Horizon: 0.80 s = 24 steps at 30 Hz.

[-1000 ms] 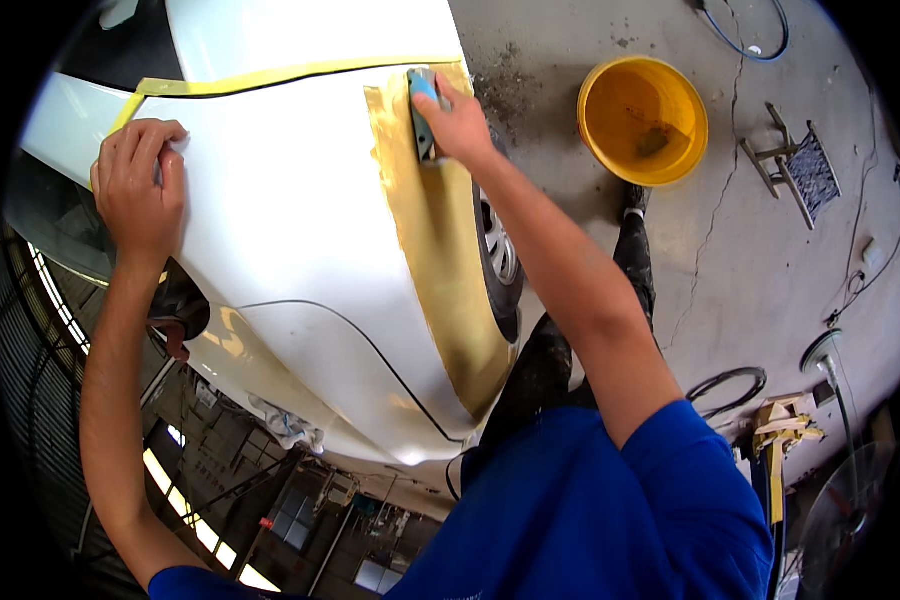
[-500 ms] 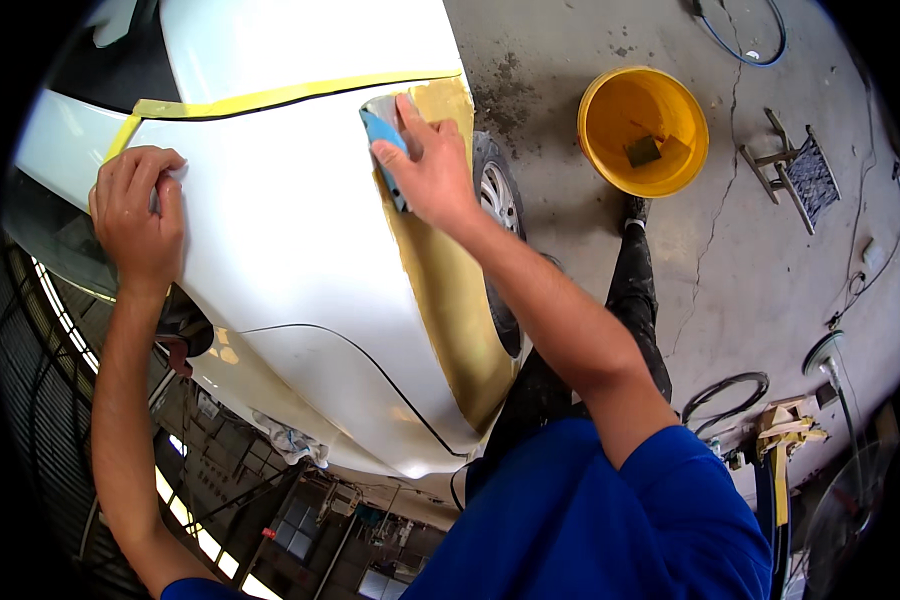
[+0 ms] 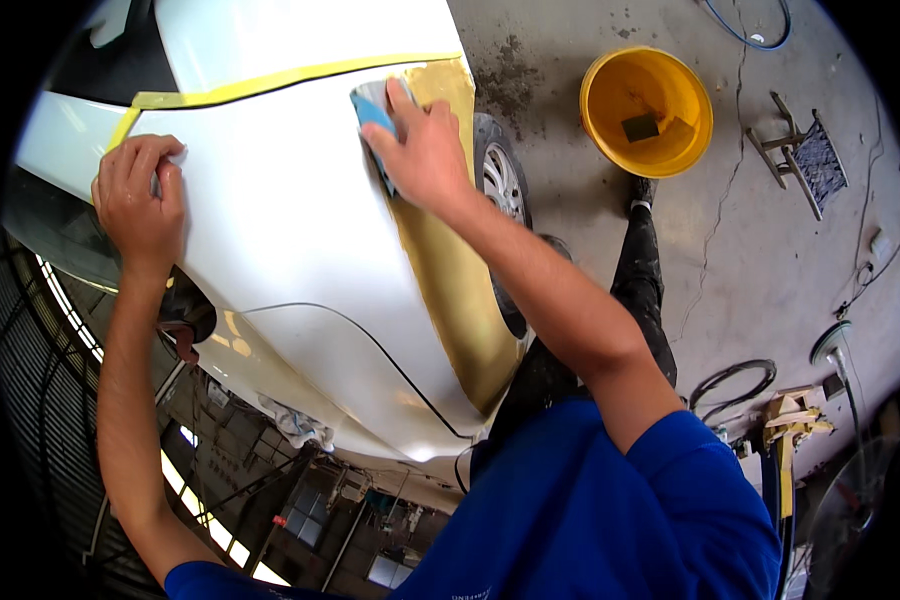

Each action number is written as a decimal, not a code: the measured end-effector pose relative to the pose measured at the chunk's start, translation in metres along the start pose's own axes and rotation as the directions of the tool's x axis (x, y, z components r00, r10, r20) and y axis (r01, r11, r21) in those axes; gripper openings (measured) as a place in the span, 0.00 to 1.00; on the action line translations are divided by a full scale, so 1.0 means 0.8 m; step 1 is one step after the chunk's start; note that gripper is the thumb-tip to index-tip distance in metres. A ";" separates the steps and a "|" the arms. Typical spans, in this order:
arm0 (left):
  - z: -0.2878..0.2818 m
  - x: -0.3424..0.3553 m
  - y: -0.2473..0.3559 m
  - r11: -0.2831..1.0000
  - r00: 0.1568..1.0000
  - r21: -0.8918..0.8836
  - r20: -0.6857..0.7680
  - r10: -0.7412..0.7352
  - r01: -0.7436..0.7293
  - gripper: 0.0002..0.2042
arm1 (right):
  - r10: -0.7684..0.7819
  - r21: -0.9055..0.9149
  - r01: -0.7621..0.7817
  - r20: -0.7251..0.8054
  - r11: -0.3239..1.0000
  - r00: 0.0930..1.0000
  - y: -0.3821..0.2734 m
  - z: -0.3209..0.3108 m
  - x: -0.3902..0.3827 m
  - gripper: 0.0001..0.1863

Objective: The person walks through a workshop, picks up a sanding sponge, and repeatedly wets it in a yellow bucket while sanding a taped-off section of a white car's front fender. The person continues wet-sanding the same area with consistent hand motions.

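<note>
My right hand [image 3: 425, 150] is closed around a blue sanding block [image 3: 374, 114] with a grey sheet wrapped on it. The block lies on the white car panel [image 3: 290, 220], along the border of a tan filler-coloured area [image 3: 455, 325]. My left hand [image 3: 140, 205] rests on the panel's left part with its fingers curled; a small grey thing shows between thumb and forefinger, too hidden to name. Yellow masking tape [image 3: 290, 77] runs along the seam beyond both hands.
A yellow bucket [image 3: 595, 130] with dark pieces in it stands on the concrete floor at the right. Beyond it is a small stool [image 3: 810, 165]. A wheel [image 3: 500, 180] sits beside the tan area. A coiled black hose [image 3: 735, 390] lies lower right. A crumpled cloth [image 3: 300, 425] hangs at the car's near end.
My right hand and the sanding block have shifted slightly left and away from me over the panel. My left hand stays in place on the car. The whole view has moved a little.
</note>
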State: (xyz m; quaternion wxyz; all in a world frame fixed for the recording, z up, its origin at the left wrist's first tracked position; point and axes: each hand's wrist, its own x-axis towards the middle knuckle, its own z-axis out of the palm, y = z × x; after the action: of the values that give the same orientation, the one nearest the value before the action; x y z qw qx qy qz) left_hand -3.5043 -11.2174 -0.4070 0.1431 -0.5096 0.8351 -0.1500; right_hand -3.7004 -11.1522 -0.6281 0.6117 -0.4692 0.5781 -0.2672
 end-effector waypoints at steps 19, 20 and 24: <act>-0.006 -0.004 -0.003 1.000 1.000 0.007 -0.017 0.013 -0.012 0.06 | -0.546 -0.003 0.547 0.043 0.837 0.837 0.038 -0.018 0.006 0.30; -0.008 -0.004 -0.006 1.000 0.999 0.016 -0.030 0.020 -0.020 0.06 | -0.535 -0.005 0.535 0.020 0.845 0.845 0.040 -0.019 0.021 0.30; -0.005 0.009 0.008 0.999 1.000 -0.031 0.001 0.018 -0.018 0.06 | -0.345 0.007 0.345 0.003 0.939 0.939 0.062 -0.032 0.053 0.30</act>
State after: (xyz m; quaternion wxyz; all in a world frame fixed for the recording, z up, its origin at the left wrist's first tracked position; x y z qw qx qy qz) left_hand -3.5140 -11.2205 -0.4062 0.1370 -0.5041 0.8419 -0.1357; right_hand -3.7279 -11.1751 -0.6881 0.5580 -0.5619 0.4850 -0.3710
